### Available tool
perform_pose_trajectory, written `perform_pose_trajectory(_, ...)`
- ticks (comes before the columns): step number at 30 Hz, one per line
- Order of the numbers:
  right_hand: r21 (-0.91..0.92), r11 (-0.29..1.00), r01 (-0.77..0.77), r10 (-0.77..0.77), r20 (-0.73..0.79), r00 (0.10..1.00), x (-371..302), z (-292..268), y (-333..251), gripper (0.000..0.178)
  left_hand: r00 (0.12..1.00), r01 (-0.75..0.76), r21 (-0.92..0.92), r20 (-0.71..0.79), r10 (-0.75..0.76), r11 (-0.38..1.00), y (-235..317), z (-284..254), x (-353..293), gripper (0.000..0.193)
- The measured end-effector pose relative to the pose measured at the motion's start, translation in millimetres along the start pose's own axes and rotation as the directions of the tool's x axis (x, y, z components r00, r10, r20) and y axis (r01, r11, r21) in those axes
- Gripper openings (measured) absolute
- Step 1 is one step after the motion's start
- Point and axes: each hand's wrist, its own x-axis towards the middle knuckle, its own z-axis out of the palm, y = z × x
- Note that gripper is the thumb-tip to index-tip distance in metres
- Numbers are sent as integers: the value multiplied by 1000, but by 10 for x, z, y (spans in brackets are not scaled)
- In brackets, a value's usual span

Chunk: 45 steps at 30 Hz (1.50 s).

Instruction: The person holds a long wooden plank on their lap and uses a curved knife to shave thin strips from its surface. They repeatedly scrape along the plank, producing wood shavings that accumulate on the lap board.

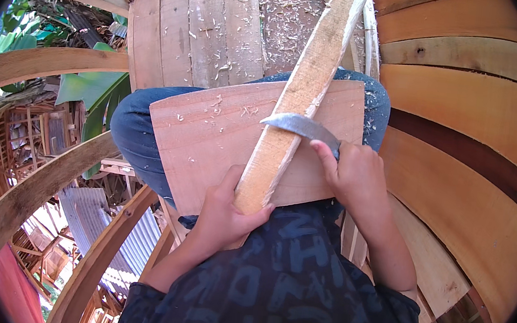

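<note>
A long wooden strip (301,84) slants from my lap up toward the far right, its edges pale and rough. Near its lower end my left hand (226,210) grips it, thumb on one side and fingers on the other. My right hand (355,173) is closed round the handle of a curved knife (303,126), and that handle is hidden inside the fist. The grey blade lies across the strip, its tip at the strip's left edge. Beneath the strip, a flat wooden board (200,149) rests over my legs, with a few shavings on it.
Wood shavings (292,23) are scattered over the plank floor (196,35) ahead. A wall of wide planks (465,114) rises close on my right. On the left, curved wooden ribs (47,190) stand before banana leaves (98,97) and corrugated metal sheets (85,222) lower down.
</note>
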Motion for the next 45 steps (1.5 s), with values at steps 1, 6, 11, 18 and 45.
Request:
perform_pose_trajectory(1,18,999,49,-49,22,999,-78,26,-37,65,1000,5,-19,-11,-5,1000,-14,6,1,57)
perform_pose_trajectory(6,44,999,-25,26,-28,999,50,-16,68,61,998,61,-10,0,-61,998,-33,6,-52,59)
perform_pose_trajectory(11,20,999,-50,51,-46,998,47,14,100,62,997,75,-47,5,-75,996,-21,28,-28,59)
perform_pose_trajectory(18,-115,993,6,-21,-123,992,173,-9,220,63,998,69,-6,-4,-69,998,-14,14,-47,61)
perform_pose_trajectory(45,787,473,-397,-177,526,832,67,-243,486,26,999,50,-47,-9,-51,998,3,-1,-1,56)
